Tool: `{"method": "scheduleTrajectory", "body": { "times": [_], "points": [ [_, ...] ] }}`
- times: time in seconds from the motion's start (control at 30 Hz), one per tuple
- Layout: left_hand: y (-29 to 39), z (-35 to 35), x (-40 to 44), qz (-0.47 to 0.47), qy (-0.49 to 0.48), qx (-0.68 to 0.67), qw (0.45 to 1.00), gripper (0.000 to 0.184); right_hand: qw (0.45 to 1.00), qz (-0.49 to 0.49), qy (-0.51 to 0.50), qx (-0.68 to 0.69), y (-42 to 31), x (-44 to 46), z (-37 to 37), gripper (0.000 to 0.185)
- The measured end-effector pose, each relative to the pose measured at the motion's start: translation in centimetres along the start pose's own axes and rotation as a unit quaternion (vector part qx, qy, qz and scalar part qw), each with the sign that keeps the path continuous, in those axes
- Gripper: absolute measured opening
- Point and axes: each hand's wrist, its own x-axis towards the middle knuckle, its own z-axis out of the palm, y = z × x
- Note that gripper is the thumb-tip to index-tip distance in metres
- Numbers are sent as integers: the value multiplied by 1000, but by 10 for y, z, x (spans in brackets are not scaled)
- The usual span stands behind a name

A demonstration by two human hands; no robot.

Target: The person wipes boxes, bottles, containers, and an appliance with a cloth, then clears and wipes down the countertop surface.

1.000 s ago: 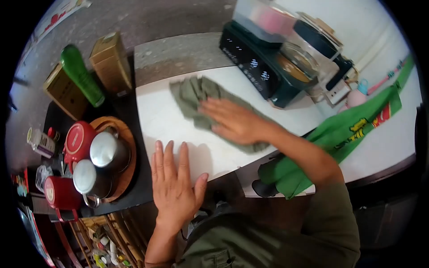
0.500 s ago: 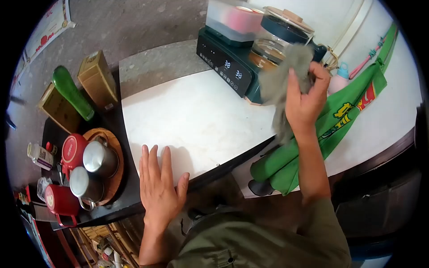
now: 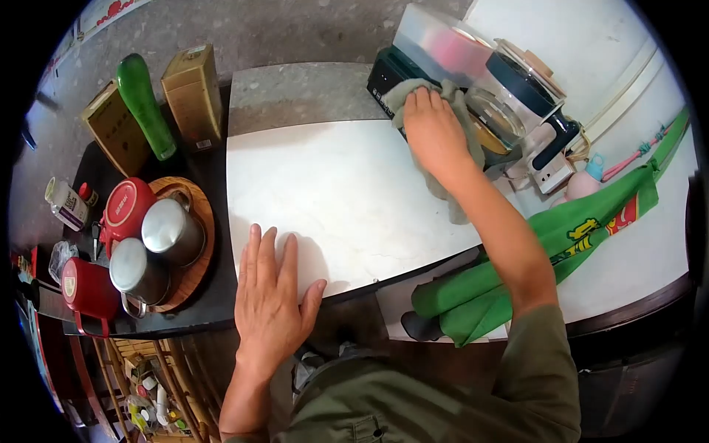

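Note:
My left hand (image 3: 272, 295) lies flat with fingers stretched out near the front edge of the white tabletop (image 3: 325, 192). Under my right hand (image 3: 439, 136) is a grey-green cloth (image 3: 459, 111), pressed against the front panel of a dark green appliance (image 3: 389, 72). The cloth hides most of that panel, and its loose end hangs down over the tabletop. On the appliance sit a clear plastic box (image 3: 436, 40) with something pink inside and a glass kettle (image 3: 509, 100) with a dark handle.
Left, a round wooden tray (image 3: 203, 247) holds metal mugs (image 3: 168, 229), near red mugs (image 3: 90, 289). Behind stand a green bottle (image 3: 146, 107) and gold boxes (image 3: 193, 96). A green printed bag or folded umbrella (image 3: 473, 299) hangs at right, near a pink bottle (image 3: 583, 184).
My right hand has brought the cloth from the air beside the kettle leftward onto the appliance's front panel, covering its lit digits. My left hand stays flat on the tabletop. The view has shifted.

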Motion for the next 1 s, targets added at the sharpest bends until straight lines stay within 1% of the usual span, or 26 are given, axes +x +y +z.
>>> {"method": "scheduleTrajectory", "body": {
  "times": [0.03, 0.1, 0.13, 0.2, 0.23, 0.27, 0.33, 0.37, 0.4, 0.47, 0.5, 0.57, 0.6, 0.63, 0.7, 0.77, 0.8, 0.87, 0.9, 0.93, 0.97, 1.0],
  "points": [
    [0, 1, 1, -2, 7, 6, 1000, 57, 1000, -1, -1, 3, 0, 7, 5, 27],
    [1, 1, 2, -9, 9, 13, 1000, 56, 998, -18, 46, -38, -2, 19, 19, 26],
    [2, 1, 2, -10, 14, 15, 1000, 56, 998, -21, 43, -34, -3, 26, 27, 26],
    [3, 3, 3, -14, 16, 18, 1000, 56, 992, -39, 90, -85, -2, 41, 44, 29],
    [2, 4, 4, -11, 24, 24, 999, 57, 988, -53, 83, -117, -2, 48, 52, 30],
    [2, 4, 4, -7, 31, 29, 999, 57, 989, -54, 83, -113, -3, 56, 58, 30],
    [2, 5, 5, -13, 30, 32, 999, 57, 983, -57, 91, -148, -7, 70, 69, 28],
    [3, 5, 6, -14, 30, 34, 999, 57, 986, -66, -1, -152, -12, 80, 57, 29],
    [4, 4, 5, -15, 24, 33, 999, 57, 987, -68, -6, -148, -14, 90, 50, 29],
    [4, 6, 6, -23, 28, 45, 998, 57, 991, -61, -65, -102, -12, 110, 51, 32],
    [3, 7, 6, -21, 31, 49, 998, 58, 991, -60, -71, -100, -7, 118, 65, 32],
    [2, 6, 6, -19, 26, 47, 998, 57, 974, -91, -84, -191, 1, 129, 90, 55],
    [2, 7, 6, -21, 29, 45, 998, 57, 973, -93, -86, -191, -2, 124, 97, 55],
    [2, 7, 5, -20, 27, 42, 999, 57, 956, -140, -83, -243, -7, 111, 95, 50],
    [1, 7, 5, -17, 32, 45, 998, 56, 933, -183, -83, -298, -15, 84, 76, 46],
    [0, 6, 4, -9, 34, 43, 998, 55, 898, -194, -235, -317, -29, 64, 45, 54],
    [0, 6, 4, -3, 35, 41, 999, 55, 898, -190, -234, -319, -24, 51, 44, 54],
    [0, 5, 3, 4, 33, 41, 999, 54, 930, -251, -71, -258, -8, 17, 44, 45],
    [0, 6, 3, 1, 32, 42, 999, 54, 930, -247, -73, -262, -7, 6, 37, 45],
    [0, 6, 2, 5, 33, 40, 999, 54, 947, -223, -155, -172, -9, -6, 21, 37],
    [0, 5, 2, 4, 29, 42, 999, 53, 950, -194, -233, -77, -11, -16, 10, 31],
    [0, 5, 2, 2, 26, 45, 999, 53, 950, -190, -233, -79, -8, -29, 12, 31]
  ]
}}
